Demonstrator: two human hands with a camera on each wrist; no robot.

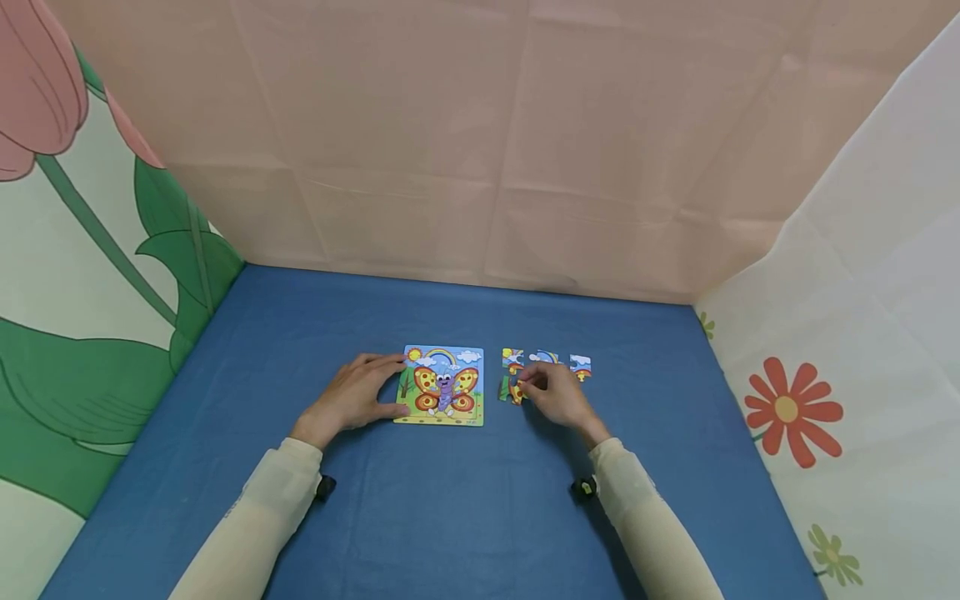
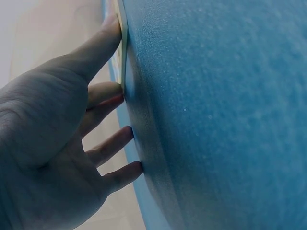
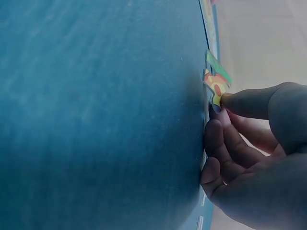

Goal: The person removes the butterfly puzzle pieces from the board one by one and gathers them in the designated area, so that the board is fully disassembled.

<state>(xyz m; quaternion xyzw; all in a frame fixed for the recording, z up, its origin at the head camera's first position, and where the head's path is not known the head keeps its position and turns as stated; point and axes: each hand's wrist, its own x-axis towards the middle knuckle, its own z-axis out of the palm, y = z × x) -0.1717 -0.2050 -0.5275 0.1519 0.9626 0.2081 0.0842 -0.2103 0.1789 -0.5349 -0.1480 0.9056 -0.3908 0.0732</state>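
Right grip (image 1: pixel 557 395) pinching puzzle piece (image 3: pixel 218 88); left grip (image 1: pixel 351 398) spread at butterfly board (image 1: pixel 444 387) edge; bare cloth (image 1: pixel 450 508) nearside.

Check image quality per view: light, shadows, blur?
Head: fairly even light, soft shadows on the blue cloth beside both sleeves, picture board readable; left wrist: top-left corner washed out, left hand dim, near cloth soft; right wrist: cloth darkens toward the bottom, right hand shaded, puzzle piece colors distinct.
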